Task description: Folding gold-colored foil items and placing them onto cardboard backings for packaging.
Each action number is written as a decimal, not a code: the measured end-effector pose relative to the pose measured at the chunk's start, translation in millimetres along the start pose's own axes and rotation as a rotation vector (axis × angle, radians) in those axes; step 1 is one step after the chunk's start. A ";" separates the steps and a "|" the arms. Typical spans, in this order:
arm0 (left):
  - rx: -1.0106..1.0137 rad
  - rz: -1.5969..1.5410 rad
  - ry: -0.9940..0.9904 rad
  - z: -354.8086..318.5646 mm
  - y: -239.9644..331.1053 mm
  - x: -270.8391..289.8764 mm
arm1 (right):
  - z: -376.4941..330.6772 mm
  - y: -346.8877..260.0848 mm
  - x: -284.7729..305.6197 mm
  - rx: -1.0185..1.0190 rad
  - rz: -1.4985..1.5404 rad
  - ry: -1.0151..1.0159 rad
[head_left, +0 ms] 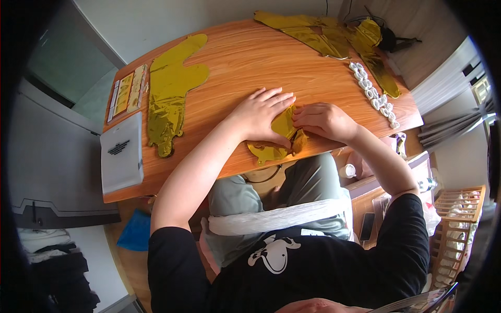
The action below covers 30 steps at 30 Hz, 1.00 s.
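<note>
Trousers (313,180) and a black shirt (323,266) sit nearest my camera, then the front edge of a wood-grain table (245,57). Just inside that edge I see the gold foil piece (282,125) beneath both hands. The left hand (261,119) lies over it, fingers spread and unclenched; the right hand (330,122) bends its fingers against it, and I can't tell whether they pinch. Beyond lie white rings (370,94) at right, larger gold foil (172,78) at left, then more foil sheets (313,34) before a pale wall (209,15). Hands cover much of the piece, and the dark fisheye rim cuts off the room. The piece's long axis seems slanted, its tabbed end pointing nearer and leftward.
</note>
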<state>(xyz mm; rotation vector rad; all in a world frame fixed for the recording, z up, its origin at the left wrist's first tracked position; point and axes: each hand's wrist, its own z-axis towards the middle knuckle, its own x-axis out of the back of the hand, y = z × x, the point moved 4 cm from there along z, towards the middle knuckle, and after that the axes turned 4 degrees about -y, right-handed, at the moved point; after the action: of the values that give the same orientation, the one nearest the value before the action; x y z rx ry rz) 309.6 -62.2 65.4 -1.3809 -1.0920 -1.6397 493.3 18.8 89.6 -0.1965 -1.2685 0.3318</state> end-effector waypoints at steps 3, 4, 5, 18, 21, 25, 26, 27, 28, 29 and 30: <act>-0.009 -0.001 -0.009 1.9 -0.1 1.0 | 0.9 3.7 -1.4 -0.027 0.010 0.037; -0.010 0.003 -0.015 1.4 -2.0 0.6 | 2.3 3.2 -1.4 -0.027 0.010 0.037; -0.011 0.002 -0.015 1.3 -6.3 -3.1 | 3.6 3.4 -1.3 -0.054 0.005 0.034; -0.103 -1.114 0.059 0.6 -31.8 -7.4 | 26.6 -7.4 -7.5 -0.268 -0.020 0.165; -0.087 -0.548 0.029 4.3 -26.6 -1.3 | 24.4 -7.4 -8.3 -0.228 -0.080 0.209; -0.101 -0.351 0.047 0.9 -22.7 -7.1 | 19.3 -10.5 -16.3 -0.290 -0.180 0.153; -0.119 -0.281 0.078 -0.4 -21.8 -8.8 | 19.1 -18.0 -17.6 -0.271 -0.249 0.069; -0.137 -0.210 0.108 -1.8 -21.1 -10.5 | 18.6 -26.1 -19.4 -0.251 -0.318 -0.015; -0.141 -0.209 0.109 -1.3 -18.9 -10.3 | 17.3 -35.2 -18.4 -0.254 -0.321 -0.014; -0.123 -0.173 0.130 -2.5 -17.6 -9.6 | 17.9 -45.1 -17.3 -0.247 -0.331 0.055; -0.104 -0.137 0.151 -4.5 -16.1 -9.1 | 17.2 -53.1 -17.3 -0.239 -0.341 0.125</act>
<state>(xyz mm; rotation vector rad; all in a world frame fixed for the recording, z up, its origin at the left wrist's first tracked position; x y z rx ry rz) 294.8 -60.2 53.7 -1.2473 -1.0452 -1.8909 479.6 -37.6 96.3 -0.1970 -1.1914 -0.1246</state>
